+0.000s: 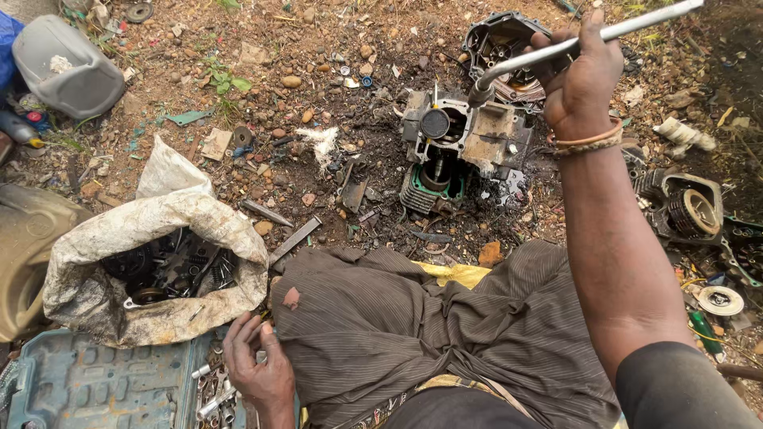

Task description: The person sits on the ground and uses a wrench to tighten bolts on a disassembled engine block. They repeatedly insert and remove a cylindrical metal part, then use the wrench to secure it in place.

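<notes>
Long silver socket wrench (556,49) on greasy engine block (465,135)

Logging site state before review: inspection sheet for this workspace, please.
Surface: bare dirt ground with stones and oily dark patches.
Job's things: dismantled engine block on the ground; long metal wrench set onto it; open socket case at lower left.
Clutter: dirty white sack of metal parts, grey plastic can, engine cover, loose engine parts on the right.
Grips: right hand closed on the wrench; left hand at the sockets in the case, what it holds is unclear.
Cables: nothing seen.
Surroundings: outdoors; person's striped trousers in the foreground.
</notes>
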Demonstrator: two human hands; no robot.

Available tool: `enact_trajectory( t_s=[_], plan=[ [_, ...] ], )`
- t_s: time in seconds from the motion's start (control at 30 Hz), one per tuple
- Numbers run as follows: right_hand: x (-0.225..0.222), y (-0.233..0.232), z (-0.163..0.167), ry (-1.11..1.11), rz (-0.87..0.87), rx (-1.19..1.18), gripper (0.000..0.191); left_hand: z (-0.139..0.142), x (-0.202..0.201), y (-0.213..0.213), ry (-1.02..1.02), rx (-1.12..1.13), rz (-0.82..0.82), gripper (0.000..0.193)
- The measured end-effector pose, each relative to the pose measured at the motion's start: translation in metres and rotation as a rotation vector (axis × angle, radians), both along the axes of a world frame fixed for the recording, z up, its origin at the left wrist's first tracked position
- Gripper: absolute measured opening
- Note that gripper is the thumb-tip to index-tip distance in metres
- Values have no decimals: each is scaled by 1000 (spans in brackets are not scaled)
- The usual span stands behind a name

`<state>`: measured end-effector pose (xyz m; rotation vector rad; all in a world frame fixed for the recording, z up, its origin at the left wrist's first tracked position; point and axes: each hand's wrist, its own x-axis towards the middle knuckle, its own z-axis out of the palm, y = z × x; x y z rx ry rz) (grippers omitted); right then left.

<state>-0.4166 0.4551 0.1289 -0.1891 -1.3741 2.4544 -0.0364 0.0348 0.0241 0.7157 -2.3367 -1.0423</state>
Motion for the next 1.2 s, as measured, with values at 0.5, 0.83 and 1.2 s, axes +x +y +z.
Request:
enact_trajectory(
  t_s=[0.5,0.83,1.2],
  plan=[
    [43,25,-3,-72,-35,-519,37,28,-357,236,75,-95,-873,69],
    [269,221,-84,-471,-332,-74,24,-44,-378,259,130,-82,-712,47],
    [485,263,-203,-1205,-266,613,23,-55,-407,290,-208,-175,-625,45]
  ],
)
